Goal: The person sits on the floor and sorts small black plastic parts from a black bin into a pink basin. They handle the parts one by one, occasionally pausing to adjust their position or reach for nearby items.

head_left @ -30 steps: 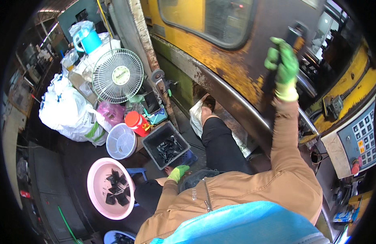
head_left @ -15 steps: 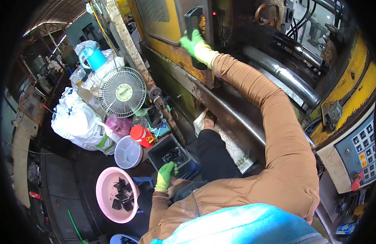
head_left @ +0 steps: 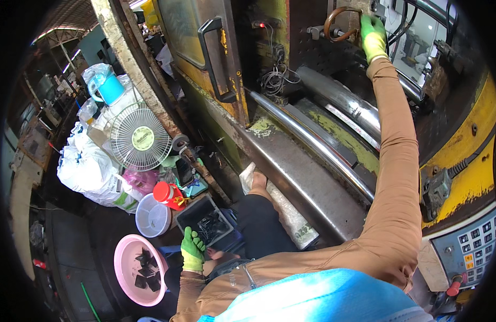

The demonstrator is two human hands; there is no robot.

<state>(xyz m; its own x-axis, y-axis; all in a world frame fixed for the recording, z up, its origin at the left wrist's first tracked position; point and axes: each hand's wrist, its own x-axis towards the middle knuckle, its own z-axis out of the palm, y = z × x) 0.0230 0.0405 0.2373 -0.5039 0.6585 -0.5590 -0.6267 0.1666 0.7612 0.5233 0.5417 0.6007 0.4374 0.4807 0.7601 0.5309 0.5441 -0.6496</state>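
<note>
My right hand (head_left: 373, 37), in a green and yellow glove, reaches into the open machine beside a metal block with a brown curved hose (head_left: 333, 26). Its fingers are partly hidden, so what they touch I cannot tell. The machine door's black handle (head_left: 209, 59) stands well to its left, free of any hand. Low on the left, my gloved left hand (head_left: 192, 249) is closed, fingers curled; whatever it may hold is hidden. Just beyond it sits a dark grey bin (head_left: 186, 219) with small black parts (head_left: 210, 228) inside.
A pink basin (head_left: 122, 263) with black square pieces stands at the lower left, near a clear tub (head_left: 153, 216) and a red jug (head_left: 167, 194). Behind them are a fan (head_left: 140, 138) and white sacks (head_left: 84, 174). Metal bars (head_left: 312, 139) cross the machine opening; a control panel (head_left: 476, 247) is at right.
My right hand has let go of the door handle and moved right, into the machine. The door has slid left, opening wider. My left hand stays low by the bin, its fingers now curled.
</note>
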